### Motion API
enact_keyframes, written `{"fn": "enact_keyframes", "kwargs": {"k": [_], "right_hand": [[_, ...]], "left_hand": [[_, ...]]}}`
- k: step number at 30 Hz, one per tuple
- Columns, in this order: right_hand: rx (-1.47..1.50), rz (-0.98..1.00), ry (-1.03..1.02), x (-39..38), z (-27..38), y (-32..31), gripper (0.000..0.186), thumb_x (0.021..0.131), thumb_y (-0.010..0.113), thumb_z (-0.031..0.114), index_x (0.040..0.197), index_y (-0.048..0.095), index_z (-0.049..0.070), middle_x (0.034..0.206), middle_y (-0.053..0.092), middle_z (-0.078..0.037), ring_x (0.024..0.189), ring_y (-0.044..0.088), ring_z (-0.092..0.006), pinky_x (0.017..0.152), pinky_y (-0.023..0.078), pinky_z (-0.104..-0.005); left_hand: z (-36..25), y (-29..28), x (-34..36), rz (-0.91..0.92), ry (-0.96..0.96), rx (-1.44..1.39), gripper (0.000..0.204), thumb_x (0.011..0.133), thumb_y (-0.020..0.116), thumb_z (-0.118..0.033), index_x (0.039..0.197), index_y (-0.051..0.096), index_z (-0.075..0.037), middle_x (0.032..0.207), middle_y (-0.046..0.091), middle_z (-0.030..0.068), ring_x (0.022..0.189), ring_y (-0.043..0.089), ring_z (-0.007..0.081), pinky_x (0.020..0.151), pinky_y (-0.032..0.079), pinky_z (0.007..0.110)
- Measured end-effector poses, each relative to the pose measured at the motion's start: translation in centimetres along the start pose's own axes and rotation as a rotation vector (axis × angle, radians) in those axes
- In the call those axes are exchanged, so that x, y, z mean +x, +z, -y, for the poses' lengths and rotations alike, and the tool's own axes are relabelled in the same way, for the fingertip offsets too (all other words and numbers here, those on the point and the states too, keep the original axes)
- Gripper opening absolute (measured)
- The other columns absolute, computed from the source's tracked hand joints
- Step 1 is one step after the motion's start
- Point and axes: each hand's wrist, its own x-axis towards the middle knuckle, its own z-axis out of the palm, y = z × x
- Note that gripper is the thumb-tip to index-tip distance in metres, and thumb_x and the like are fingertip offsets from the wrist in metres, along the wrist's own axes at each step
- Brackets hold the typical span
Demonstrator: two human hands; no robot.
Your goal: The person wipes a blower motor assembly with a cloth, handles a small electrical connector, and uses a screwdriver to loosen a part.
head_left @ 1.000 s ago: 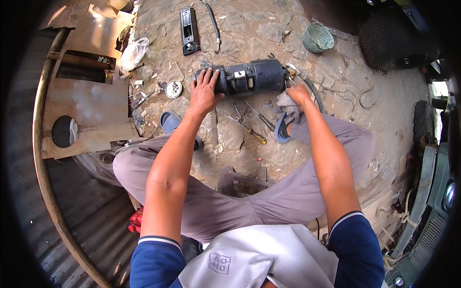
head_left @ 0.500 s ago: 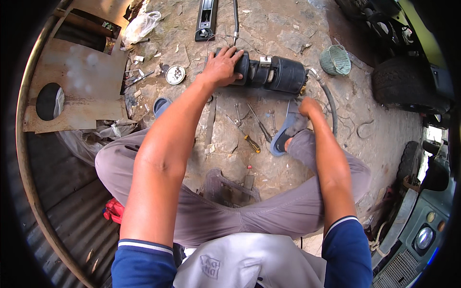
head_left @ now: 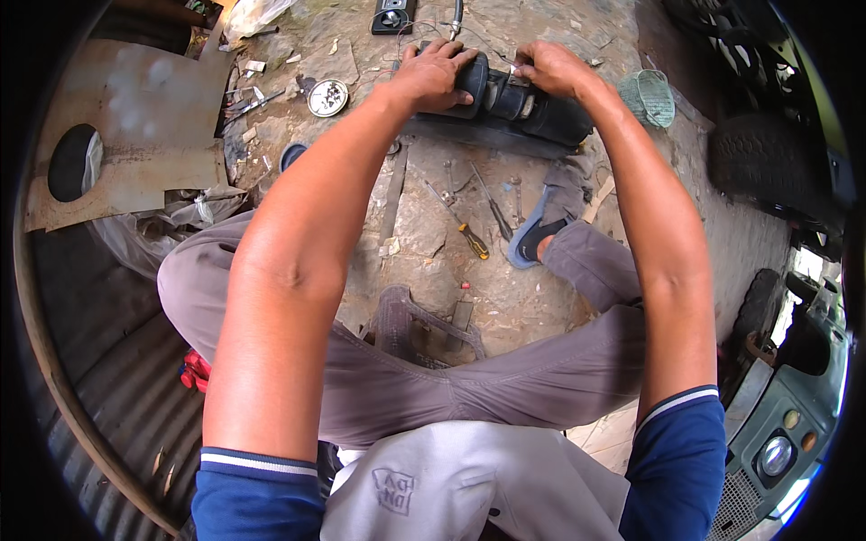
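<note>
A black machine with a rounded housing at each end, much like a winch, lies on the ground ahead of me. Over its left housing rests my left hand, fingers curved across the top and thumb on the near side. My right hand is closed in a pinch above the middle of the machine, beside a small pale metal piece; what it holds is too small to make out. Closer to me lie a screwdriver with a yellow and black handle, a dark-handled tool and a wrench.
A round dish of small parts sits left of the machine, beyond a cut metal sheet. At the right are a green wire basket, a tyre and a vehicle front. A black rectangular part lies at the far edge.
My right hand has moved up and left, from the machine's near right end to above its middle. The left hand stays on the left housing. The view has shifted slightly.
</note>
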Motion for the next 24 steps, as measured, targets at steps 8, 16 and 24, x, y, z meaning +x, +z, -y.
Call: {"fn": "enact_keyframes", "kwargs": {"k": [8, 16, 24], "right_hand": [[0.058, -0.150, -0.166, -0.7, -1.3, 2.0, 0.022, 0.089, 0.067, 0.019, 0.097, 0.066, -0.001, 0.090, 0.067, -0.023, 0.091, 0.065, -0.0412, 0.078, 0.050, -0.0467], [-0.393, 0.139, -0.156, 0.4, 1.8, 0.3, 0.028, 0.091, 0.061, 0.023, 0.096, 0.070, -0.003, 0.095, 0.068, -0.026, 0.094, 0.065, -0.0414, 0.084, 0.052, -0.0478], [-0.090, -0.223, -0.060, -2.6, -5.2, -4.3, 0.035, 0.095, 0.061, 0.038, 0.106, 0.072, 0.006, 0.096, 0.072, -0.019, 0.089, 0.069, -0.0339, 0.080, 0.053, -0.0439]], "left_hand": [[-0.4, 0.0, -0.4, -0.004, -0.009, -0.002, 0.086, 0.083, 0.073, -0.047, 0.154, 0.030, -0.026, 0.157, 0.034, 0.0077, 0.147, 0.026, 0.0292, 0.111, 0.025, 0.058], [-0.3, 0.7, -1.1, -0.028, -0.010, -0.001, 0.086, 0.082, 0.074, -0.046, 0.154, 0.031, -0.025, 0.157, 0.034, 0.0079, 0.146, 0.027, 0.0296, 0.112, 0.024, 0.059], [-0.3, 0.8, -1.2, -0.045, 0.011, -0.036, 0.086, 0.082, 0.075, -0.045, 0.153, 0.032, -0.023, 0.157, 0.034, 0.0084, 0.146, 0.028, 0.0304, 0.112, 0.024, 0.058]]}}
